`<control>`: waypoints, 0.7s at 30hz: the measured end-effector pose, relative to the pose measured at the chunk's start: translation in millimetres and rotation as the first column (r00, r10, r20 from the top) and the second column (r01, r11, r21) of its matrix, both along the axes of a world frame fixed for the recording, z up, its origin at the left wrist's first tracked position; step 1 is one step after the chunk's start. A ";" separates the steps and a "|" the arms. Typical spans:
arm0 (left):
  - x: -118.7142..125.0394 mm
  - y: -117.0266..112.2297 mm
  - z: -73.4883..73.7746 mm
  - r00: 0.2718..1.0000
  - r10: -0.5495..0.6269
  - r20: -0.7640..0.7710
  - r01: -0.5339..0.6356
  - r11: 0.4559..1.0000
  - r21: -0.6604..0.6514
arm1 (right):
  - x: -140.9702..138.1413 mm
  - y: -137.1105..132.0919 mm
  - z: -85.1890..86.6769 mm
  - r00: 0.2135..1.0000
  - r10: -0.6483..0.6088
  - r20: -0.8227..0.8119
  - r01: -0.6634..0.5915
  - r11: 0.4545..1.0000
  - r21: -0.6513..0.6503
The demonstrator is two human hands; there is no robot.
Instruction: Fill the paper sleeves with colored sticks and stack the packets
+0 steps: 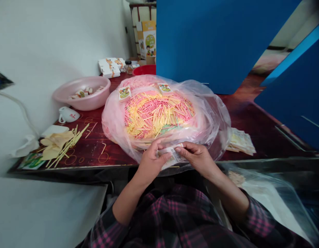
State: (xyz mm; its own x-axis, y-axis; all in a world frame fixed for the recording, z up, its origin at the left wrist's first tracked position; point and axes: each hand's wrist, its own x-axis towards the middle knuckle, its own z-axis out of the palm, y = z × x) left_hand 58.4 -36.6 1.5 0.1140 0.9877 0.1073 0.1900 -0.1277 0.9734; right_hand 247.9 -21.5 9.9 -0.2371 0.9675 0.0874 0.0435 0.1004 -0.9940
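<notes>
Both of my hands hold a small flat printed packet (172, 155) at the table's front edge. My left hand (154, 157) grips its left part, thumb on top. With thumb and fingers pressed together, my right hand (197, 155) pinches its right end. Just beyond them a large clear plastic bag (213, 110) lies open, heaped with short pink, yellow and green sticks (159, 113). Two small printed boxes rest on the heap: one box (125, 93) at the left, another box (165, 89) at the back. Fingers hide part of the packet.
A pink basin (82, 93) holding small boxes stands at the back left, beside a white mug (68, 114). Long yellow sticks (71, 144) and rubber bands lie front left. A stack of flat packets (240, 141) sits right. A blue panel (213, 44) rises behind.
</notes>
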 end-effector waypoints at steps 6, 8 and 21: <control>-1.2 2.5 7.1 0.965 0.035 0.259 0.016 0.981 -0.193 | -7.9 4.3 3.1 0.996 0.058 -0.069 -0.063 0.995 -0.081; -2.1 2.3 6.9 0.975 0.049 0.217 -0.012 0.986 -0.168 | -11.7 6.5 1.7 0.998 0.051 -0.024 -0.052 0.997 -0.062; -35.8 17.7 14.8 0.977 0.191 -0.095 -0.164 0.958 0.233 | -29.1 97.6 24.3 0.850 -0.069 0.522 -0.266 0.799 0.540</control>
